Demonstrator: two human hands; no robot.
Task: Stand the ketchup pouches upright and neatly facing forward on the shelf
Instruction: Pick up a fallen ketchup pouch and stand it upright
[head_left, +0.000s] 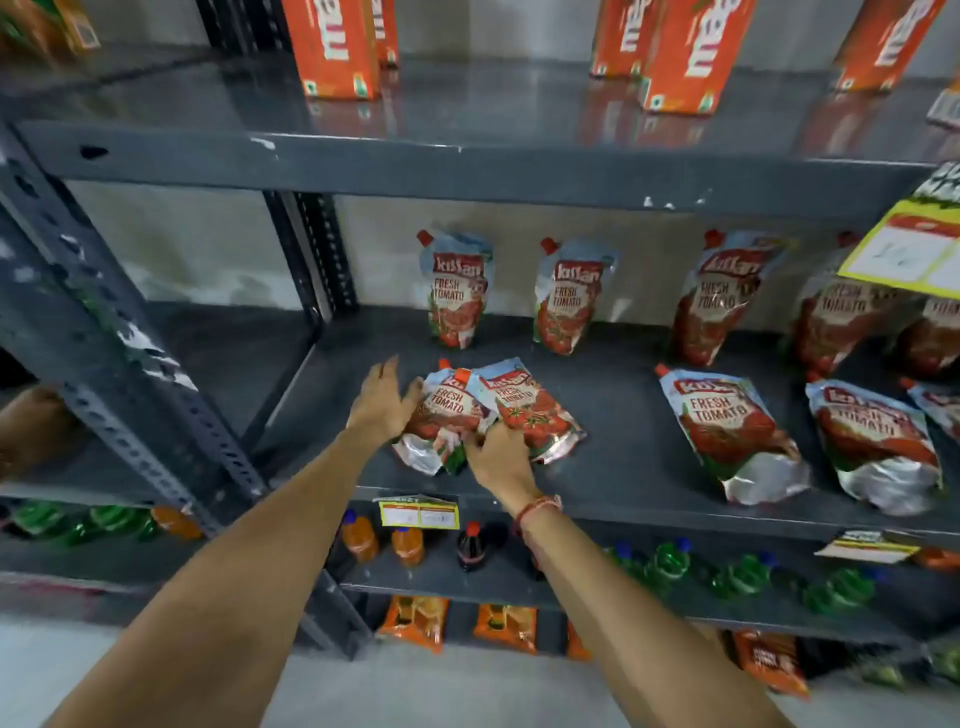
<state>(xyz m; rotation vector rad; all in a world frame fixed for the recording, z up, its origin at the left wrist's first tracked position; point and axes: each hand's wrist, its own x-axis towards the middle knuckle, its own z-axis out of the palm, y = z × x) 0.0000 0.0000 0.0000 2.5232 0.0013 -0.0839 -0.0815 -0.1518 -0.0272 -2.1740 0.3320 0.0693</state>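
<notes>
Two red-and-white ketchup pouches lie flat and overlapping near the front of the grey shelf (618, 410): a left pouch (447, 410) and a right pouch (535, 410). My left hand (384, 405) rests with spread fingers against the left pouch's side, holding nothing. My right hand (498, 460) pinches the bottom edges where the two pouches meet. Two pouches stand upright and face forward behind them (457, 291) (569, 299). Further right, more pouches lean at the back (722, 301), and others lie flat (727, 431) (872, 441).
Orange juice cartons (332, 47) stand on the shelf above. A yellow price sign (914, 249) hangs at the upper right. Bottles (470, 545) and snack packs fill the lower shelves. A slotted steel upright (130, 364) runs along the left.
</notes>
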